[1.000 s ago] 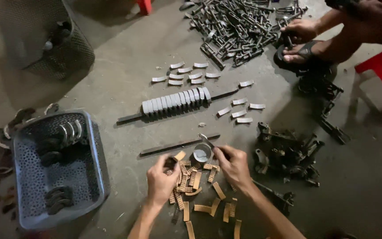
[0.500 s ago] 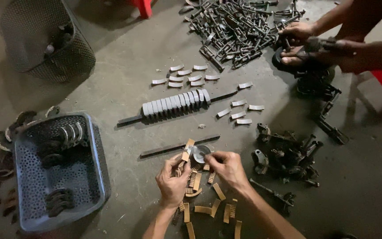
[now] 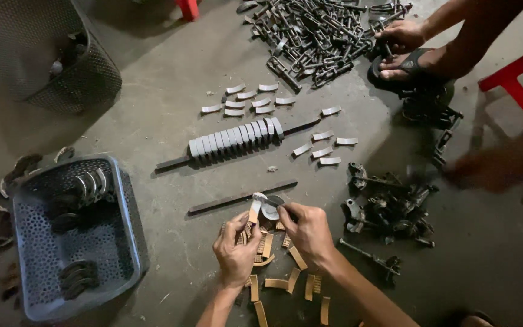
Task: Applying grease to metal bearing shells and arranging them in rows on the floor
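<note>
My left hand (image 3: pixel 235 251) holds a tan curved pad piece (image 3: pixel 253 212) upright between thumb and fingers. My right hand (image 3: pixel 307 230) grips a small brush (image 3: pixel 266 199) whose tip rests against that piece, just over a small round tin (image 3: pixel 272 208) on the floor. Under and around both hands lies a scatter of tan pad pieces (image 3: pixel 276 283). A bare dark metal bar (image 3: pixel 242 197) lies just beyond my fingers. Farther off, a second bar carries a row of grey curved pieces (image 3: pixel 236 138).
A blue plastic basket (image 3: pixel 75 233) with dark curved shoes sits at left, a black mesh basket (image 3: pixel 49 51) at top left. Loose grey pieces (image 3: pixel 251 100) lie on the floor. Dark metal parts (image 3: pixel 388 209) pile at right. Another person's hand (image 3: pixel 399 35) and sandalled foot (image 3: pixel 416 65) are beside a chain-link heap (image 3: pixel 316 33).
Both my hands rose off the tan scatter; the left lifted one tan piece and the right brought the brush up to it. The other person's arms shifted at top right.
</note>
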